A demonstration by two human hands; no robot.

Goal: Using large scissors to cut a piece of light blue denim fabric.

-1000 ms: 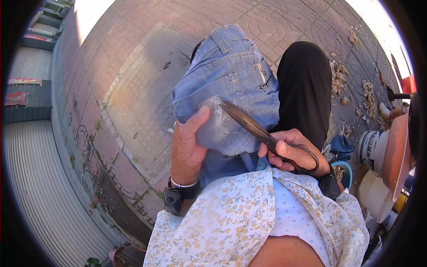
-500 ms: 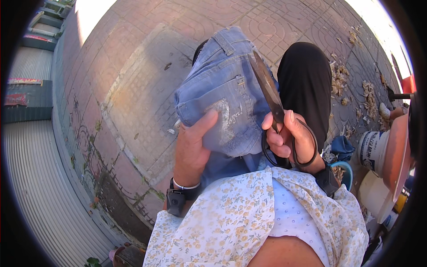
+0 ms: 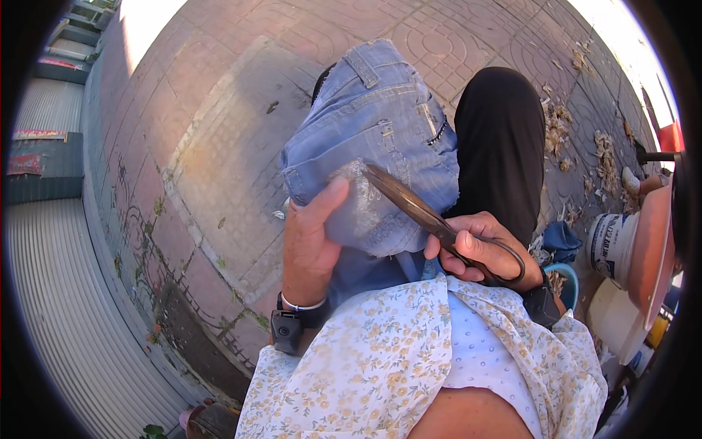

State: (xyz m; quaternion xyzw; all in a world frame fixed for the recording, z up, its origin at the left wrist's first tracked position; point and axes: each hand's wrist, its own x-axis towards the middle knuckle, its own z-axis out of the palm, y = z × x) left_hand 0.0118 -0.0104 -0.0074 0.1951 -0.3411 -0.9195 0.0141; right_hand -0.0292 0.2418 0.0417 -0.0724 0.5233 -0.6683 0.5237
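Observation:
Faded blue jeans (image 3: 351, 124) lie bunched over my left knee, with a belt loop at the far end and a pale, worn patch with stitching in the middle. My left hand (image 3: 313, 234) grips their near left edge, thumb on top and the other fingers hidden underneath. In my right hand (image 3: 482, 249) is a pair of dark metal scissors (image 3: 409, 203), fingers in the looped handles. Their blades look closed and point up and to the left, the tips over the pale patch. Whether the tips touch the denim I cannot tell.
To the right stand a white bucket (image 3: 613, 245), a reddish-brown basin (image 3: 653, 256) and a light blue container (image 3: 568, 284). Dry scraps (image 3: 557, 135) are strewn on the patterned paving (image 3: 439, 40). A ribbed shutter (image 3: 73, 307) runs along the left.
The scissors have swung left and down, from pointing upward beside the jeans to lying across the pale patch. My right hand has turned with them. My left hand keeps its hold.

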